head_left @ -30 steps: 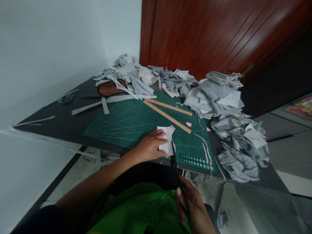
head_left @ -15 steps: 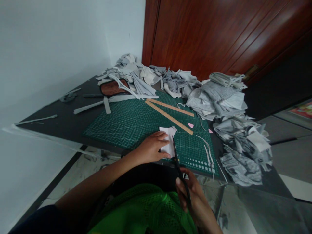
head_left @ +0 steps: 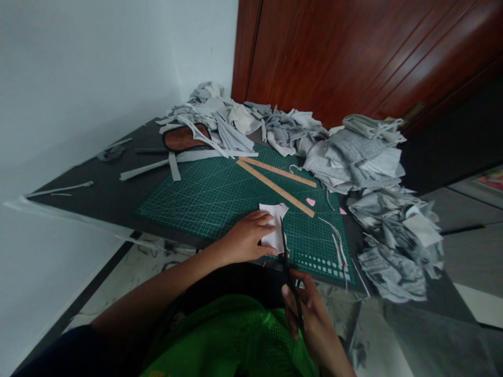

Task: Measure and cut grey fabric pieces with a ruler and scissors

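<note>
My left hand (head_left: 253,235) lies flat with fingers apart over a small pale piece (head_left: 274,235), pressing it to the green cutting mat (head_left: 188,209). Whether the piece is paper or cloth I cannot tell. My right hand (head_left: 304,303) is wrapped round the handles of dark scissors (head_left: 288,272). Their blades run along the right edge of the pale piece and look nearly closed. A thin sliver curls beside the blades. Two wooden rulers (head_left: 275,187) rest on the mat beyond the piece, and a pink scrap (head_left: 310,201) lies to their right.
Heaps of grey and white cloth scraps (head_left: 236,118) line the back of the dark table (head_left: 106,178). More piled cloth (head_left: 353,157) stands along the right. A brown pad (head_left: 183,137) and pale strips (head_left: 147,168) lie at left. Thin trimmings (head_left: 337,238) are near the mat's right edge.
The scissor blades have closed further along the pale piece's edge, and a thin sliver now shows beside them. My left hand holds its place; the whole view has shifted slightly.
</note>
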`<state>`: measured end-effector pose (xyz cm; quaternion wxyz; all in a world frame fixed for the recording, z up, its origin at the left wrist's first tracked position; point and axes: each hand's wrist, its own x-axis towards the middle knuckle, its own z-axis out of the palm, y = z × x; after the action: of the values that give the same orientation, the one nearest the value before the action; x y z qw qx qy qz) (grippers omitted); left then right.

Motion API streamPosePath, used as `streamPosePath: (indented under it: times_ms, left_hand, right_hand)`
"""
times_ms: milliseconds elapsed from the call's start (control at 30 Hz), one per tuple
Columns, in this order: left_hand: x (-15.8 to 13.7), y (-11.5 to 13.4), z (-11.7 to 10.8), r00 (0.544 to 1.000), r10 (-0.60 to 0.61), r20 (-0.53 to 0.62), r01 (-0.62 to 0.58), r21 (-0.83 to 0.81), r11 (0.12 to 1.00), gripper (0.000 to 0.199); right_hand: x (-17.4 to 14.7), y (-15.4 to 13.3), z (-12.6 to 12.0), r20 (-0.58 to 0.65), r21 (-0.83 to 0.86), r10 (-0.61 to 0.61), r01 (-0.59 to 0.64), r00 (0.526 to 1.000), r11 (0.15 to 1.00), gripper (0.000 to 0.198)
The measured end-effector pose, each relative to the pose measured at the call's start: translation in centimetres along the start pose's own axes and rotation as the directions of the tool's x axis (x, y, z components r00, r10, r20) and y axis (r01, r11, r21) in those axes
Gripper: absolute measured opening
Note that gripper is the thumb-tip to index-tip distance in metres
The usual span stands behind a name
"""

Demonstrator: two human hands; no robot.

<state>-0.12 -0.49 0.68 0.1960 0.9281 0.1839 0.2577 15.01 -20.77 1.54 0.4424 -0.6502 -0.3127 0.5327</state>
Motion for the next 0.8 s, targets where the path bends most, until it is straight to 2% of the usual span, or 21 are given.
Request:
streamPosePath:
  times_ms: [167, 600, 800]
  left_hand:
    - [0.02, 0.04, -0.06, 1.000, -0.002, -0.009, 0.002, -0.026, 1.000, 0.043]
    - [0.21, 0.18, -0.19, 1.000, -0.014, 0.009, 0.015, -0.033, 0.999, 0.035]
    - [0.16, 0.17, -0.21, 1.000, 0.001, 0.005, -0.001, -0.019, 1.000, 0.038]
  right_hand:
    - [0.02, 0.29, 0.21, -0.029, 0.039, -0.020, 0.021, 0.999, 0.999, 0.057]
    - [-0.10, 0.58, 0.09, -0.009, 0.083, -0.007, 0.008, 1.000, 0.997, 0.056]
    - [-0.40, 0.37, 0.36, -0.053, 0.047, -0.024, 0.026, 0.998, 0.999, 0.059]
